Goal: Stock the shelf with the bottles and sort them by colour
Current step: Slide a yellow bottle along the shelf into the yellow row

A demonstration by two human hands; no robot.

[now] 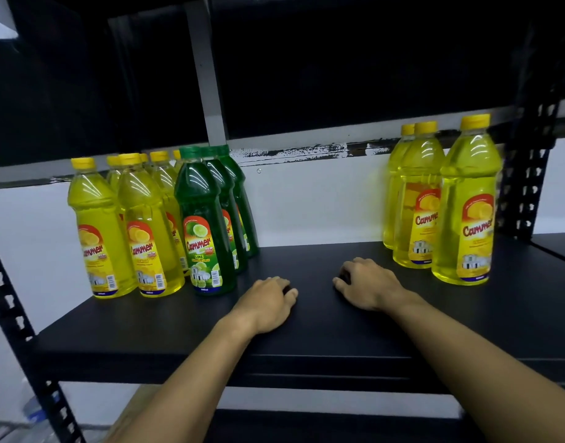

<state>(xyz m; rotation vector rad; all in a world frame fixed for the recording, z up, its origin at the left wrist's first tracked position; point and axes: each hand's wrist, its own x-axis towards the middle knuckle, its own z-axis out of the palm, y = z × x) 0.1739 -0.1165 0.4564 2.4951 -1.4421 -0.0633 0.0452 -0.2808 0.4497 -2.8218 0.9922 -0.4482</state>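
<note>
Both grips empty: my left hand (268, 302) and right hand (365, 284) rest knuckles-up on the black shelf board (306, 334), fingers loosely curled, holding nothing.

Inspection of stock: on the left stands a cluster of yellow plastic lemon-liquid bottles with yellow caps (140, 225), and touching its right side a row of three green plastic lime-liquid bottles with green caps (207, 225), running front to back. A second group of three yellow plastic bottles (441, 203) stands at the far right, well apart from the first. All are upright, long axes vertical. My right hand lies nearer this stray yellow group, which sits to its right and slightly behind; my left hand lies just beside the front green bottle. Judgement: yellows are split, so sorting is unfinished, and the right-hand reach looks shortest.
</note>
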